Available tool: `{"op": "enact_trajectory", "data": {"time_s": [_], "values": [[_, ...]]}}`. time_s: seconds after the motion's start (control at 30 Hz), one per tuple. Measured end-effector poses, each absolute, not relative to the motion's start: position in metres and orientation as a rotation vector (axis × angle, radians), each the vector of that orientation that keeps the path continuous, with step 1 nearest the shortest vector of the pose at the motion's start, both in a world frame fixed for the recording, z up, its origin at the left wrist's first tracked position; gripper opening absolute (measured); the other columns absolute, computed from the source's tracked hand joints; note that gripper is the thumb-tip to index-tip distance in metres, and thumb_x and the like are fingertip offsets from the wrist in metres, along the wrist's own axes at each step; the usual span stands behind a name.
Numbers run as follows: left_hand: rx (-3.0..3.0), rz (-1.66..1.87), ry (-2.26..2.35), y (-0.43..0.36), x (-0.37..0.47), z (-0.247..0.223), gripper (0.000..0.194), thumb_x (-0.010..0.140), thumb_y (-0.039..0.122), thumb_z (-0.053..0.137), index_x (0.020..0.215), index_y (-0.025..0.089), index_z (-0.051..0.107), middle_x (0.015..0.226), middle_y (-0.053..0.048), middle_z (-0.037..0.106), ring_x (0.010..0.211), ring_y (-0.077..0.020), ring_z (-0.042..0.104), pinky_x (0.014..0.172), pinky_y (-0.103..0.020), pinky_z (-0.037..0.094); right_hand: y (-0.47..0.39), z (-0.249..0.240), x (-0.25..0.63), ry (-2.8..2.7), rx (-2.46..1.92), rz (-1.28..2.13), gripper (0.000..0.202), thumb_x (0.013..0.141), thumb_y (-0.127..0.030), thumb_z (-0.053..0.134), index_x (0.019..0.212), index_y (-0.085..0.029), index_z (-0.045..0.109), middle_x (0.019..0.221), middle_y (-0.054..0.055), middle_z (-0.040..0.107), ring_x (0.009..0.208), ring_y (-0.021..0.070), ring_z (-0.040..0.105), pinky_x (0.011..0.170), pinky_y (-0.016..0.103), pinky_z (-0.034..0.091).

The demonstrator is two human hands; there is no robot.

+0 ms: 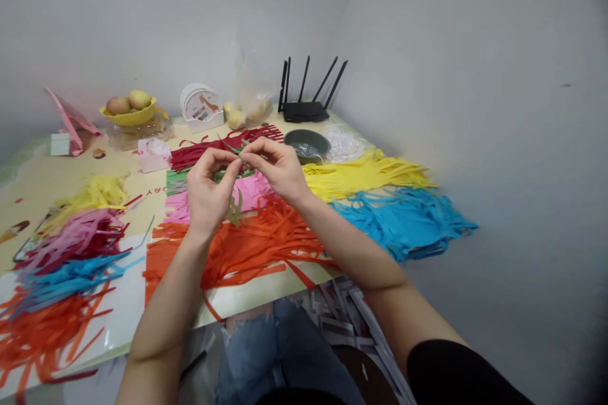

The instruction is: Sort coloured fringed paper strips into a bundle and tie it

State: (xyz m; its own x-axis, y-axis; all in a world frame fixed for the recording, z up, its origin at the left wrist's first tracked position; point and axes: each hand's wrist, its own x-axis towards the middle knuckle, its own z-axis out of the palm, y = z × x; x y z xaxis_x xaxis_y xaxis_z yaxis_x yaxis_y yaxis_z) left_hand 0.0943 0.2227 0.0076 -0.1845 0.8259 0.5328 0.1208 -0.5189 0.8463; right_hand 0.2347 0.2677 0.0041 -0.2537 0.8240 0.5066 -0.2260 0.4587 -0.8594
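Observation:
My left hand (211,190) and my right hand (280,171) meet above the middle of the table, thumbs and fingertips pinched together. Between them is green fringed paper (234,209); its thin strands dangle below the fingers and some poke up above them. Beneath my hands lie fringed paper sheets: dark red (204,153) at the back, green (175,182), pink (251,188), then orange (256,237) nearest me. To the right are a yellow fringed bundle (365,174) and a blue one (408,221). The exact pinch point is partly covered by my fingers.
Finished-looking tassels in yellow (95,196), pink (78,237), blue (76,281) and orange (47,329) lie at left. Behind stand a yellow fruit bowl (128,117), a giraffe-print holder (202,107), a dark green bowl (306,144) and a black router (304,112) by the wall.

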Motion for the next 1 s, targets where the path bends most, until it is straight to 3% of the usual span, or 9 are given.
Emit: {"op": "enact_trajectory", "data": {"time_s": [0.13,0.3,0.47,0.77,0.9,1.0], "values": [[1.493,1.687,0.98,0.222,0.093,0.008,0.026,0.079,0.038,0.081,0.086,0.016,0.069,0.077,-0.006,0.073,0.074,-0.0171,0.072,0.076,-0.028,0.056,0.27,0.002,0.235,-1.495,-0.543,1.125,0.045,0.075,-0.061,0.077,0.083,-0.018,0.067,0.071,-0.001,0.066,0.067,0.0117,0.062,0.069,0.027,0.054],[1.569,1.747,1.12,0.22,0.092,0.006,0.014,0.08,0.028,0.079,0.083,0.018,0.071,0.081,-0.004,0.074,0.08,-0.017,0.073,0.079,-0.026,0.055,0.266,0.002,0.234,-1.546,-0.561,0.968,0.045,0.08,-0.063,0.072,0.082,-0.019,0.065,0.076,0.0,0.065,0.07,0.0125,0.062,0.069,0.027,0.052],[1.622,1.835,1.135,0.216,0.097,0.003,0.009,0.084,0.025,0.075,0.085,0.019,0.069,0.083,-0.002,0.073,0.08,-0.0155,0.072,0.077,-0.024,0.055,0.261,0.002,0.236,-1.645,-0.532,0.752,0.034,0.09,-0.052,0.067,0.087,-0.018,0.069,0.084,0.002,0.064,0.078,0.0132,0.061,0.07,0.027,0.05],[1.507,1.823,1.016,0.217,0.099,0.005,0.021,0.08,0.033,0.08,0.084,0.018,0.065,0.081,-0.003,0.074,0.078,-0.0172,0.075,0.075,-0.025,0.058,0.272,0.013,0.249,-1.654,-0.476,1.108,0.03,0.08,-0.047,0.079,0.086,-0.017,0.077,0.079,0.0,0.066,0.069,0.0104,0.059,0.066,0.024,0.049],[1.414,1.772,0.834,0.223,0.097,0.008,0.033,0.071,0.036,0.087,0.088,0.018,0.065,0.083,-0.003,0.076,0.08,-0.0182,0.075,0.075,-0.026,0.059,0.27,0.02,0.251,-1.65,-0.515,1.035,0.028,0.078,-0.046,0.081,0.084,-0.018,0.08,0.077,0.0,0.068,0.069,0.0103,0.06,0.066,0.024,0.05],[1.369,1.837,0.81,0.226,0.098,0.005,0.031,0.069,0.036,0.088,0.084,0.018,0.068,0.079,-0.002,0.075,0.076,-0.0163,0.074,0.074,-0.025,0.059,0.265,0.026,0.25,-1.704,-0.523,0.955,0.028,0.078,-0.046,0.081,0.08,-0.018,0.081,0.075,0.001,0.068,0.071,0.011,0.063,0.07,0.026,0.051]]}}
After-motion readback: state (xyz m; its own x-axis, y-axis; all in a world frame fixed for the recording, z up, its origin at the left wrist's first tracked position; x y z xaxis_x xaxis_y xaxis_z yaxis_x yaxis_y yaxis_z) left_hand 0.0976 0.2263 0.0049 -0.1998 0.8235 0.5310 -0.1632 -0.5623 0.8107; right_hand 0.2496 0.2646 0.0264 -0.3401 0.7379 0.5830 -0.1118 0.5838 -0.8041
